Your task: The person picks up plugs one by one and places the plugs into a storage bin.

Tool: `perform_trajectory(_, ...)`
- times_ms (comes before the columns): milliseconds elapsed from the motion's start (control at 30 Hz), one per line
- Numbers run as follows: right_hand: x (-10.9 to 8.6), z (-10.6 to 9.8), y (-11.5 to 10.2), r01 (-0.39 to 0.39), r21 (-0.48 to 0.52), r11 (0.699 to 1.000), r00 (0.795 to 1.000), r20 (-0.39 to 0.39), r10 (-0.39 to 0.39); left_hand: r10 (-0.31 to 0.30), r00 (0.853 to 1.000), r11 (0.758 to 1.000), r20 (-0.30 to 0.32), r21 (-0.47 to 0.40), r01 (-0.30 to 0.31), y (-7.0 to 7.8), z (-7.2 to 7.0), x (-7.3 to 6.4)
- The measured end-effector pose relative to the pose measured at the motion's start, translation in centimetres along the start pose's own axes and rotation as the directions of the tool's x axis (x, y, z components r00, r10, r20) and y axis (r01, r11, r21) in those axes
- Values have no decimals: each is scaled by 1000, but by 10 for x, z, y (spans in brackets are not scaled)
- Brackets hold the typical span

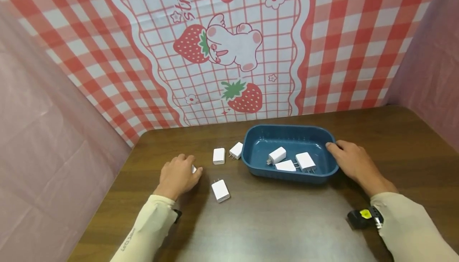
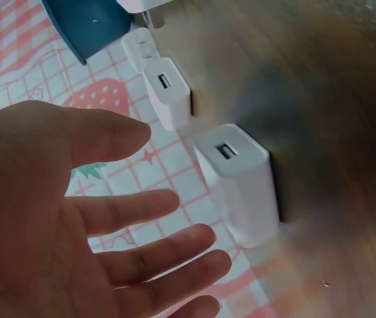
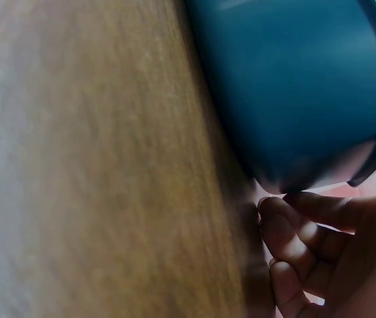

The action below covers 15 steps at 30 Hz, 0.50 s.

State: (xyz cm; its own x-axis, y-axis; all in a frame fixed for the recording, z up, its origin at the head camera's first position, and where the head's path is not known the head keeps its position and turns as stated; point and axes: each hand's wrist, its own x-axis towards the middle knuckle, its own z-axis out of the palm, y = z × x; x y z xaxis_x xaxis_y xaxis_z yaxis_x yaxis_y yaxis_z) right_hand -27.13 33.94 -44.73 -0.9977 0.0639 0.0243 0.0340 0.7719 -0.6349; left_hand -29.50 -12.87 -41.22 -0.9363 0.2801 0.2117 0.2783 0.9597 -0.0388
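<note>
My left hand [image 1: 178, 177] is over the left part of the table, its fingers spread and relaxed with nothing between them. Just beyond its fingertips in the left wrist view stands a white USB charger [image 2: 237, 185]; in the head view the hand mostly hides it. Other white chargers lie near: one [image 1: 219, 156] behind, another [image 1: 236, 150] beside the bin, and a third [image 1: 220, 190] closer to me. On the right, my right hand [image 1: 353, 160] holds the end of a blue plastic bin [image 1: 290, 177], thumb over the rim and fingers outside. Three chargers [image 1: 305, 161] lie inside the bin.
The brown wooden table [image 1: 272, 222] meets a red-and-white checked cloth [image 1: 340, 54] with strawberry prints at its back edge. Pink fabric [image 1: 53, 134] hangs at the left side, and more hangs at the right.
</note>
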Motion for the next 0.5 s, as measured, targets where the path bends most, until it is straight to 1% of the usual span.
perform_trajectory(133, 0, -2, -1, -12, -1, 1000, 1000, 12, 12, -15, 999, 1000, 37, -5, 15, -2, 1, 0)
perform_trajectory(233, 0, -2, -2, -7, -2, 1000, 1000, 4, 7, -36, 997, 999, 66, -21, 37, -4, 1, 0)
perform_trajectory(400, 0, -2, -3, -6, -1, 1000, 1000, -5, 6, -68, 988, 996, 142, -51, 76, -7, 1, 0)
perform_trajectory(500, 1, -1, -3, -9, -10, 1000, 1000, -2, 9, -76, 982, 995, 173, -52, 86, -11, 1, 0)
